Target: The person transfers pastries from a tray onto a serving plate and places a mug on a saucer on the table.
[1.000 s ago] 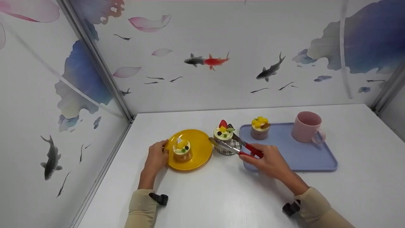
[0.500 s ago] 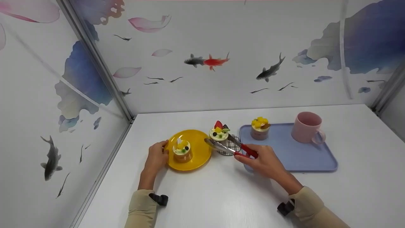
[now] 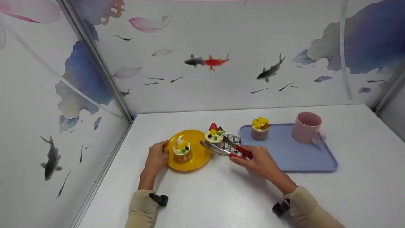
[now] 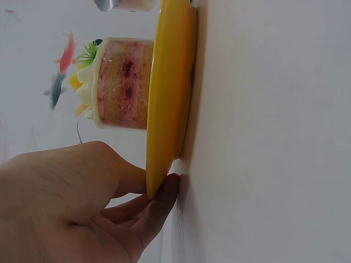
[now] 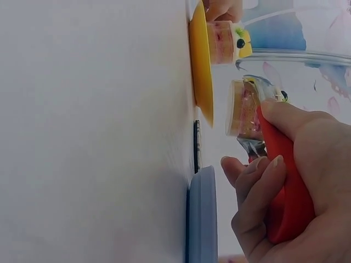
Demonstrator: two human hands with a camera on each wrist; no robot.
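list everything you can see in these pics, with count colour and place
plate: 1, yellow, left on the table
dessert cup with yellow topping: 1, cream-topped, on the plate
strawberry-topped cup: 1, cream-topped, held in the tongs near the plate's right edge
tongs: 1, silver with red handles, in the right grip
coaster: 1, black-and-white check, between plate and tray
tray: 1, lavender-blue, right on the table
fruit-topped cup: 1, yellow-topped, on the tray's far left
mug: 1, pink, tray's far right
table: 1, white, below everything
back wall: 1, white with printed fish, behind the table
wrist cameras: 2, black, at the cuffs
sleeves: 2, beige, lower edge
left grip: 1, bare, pinching the plate's rim
right grip: 1, bare, holding the tongs
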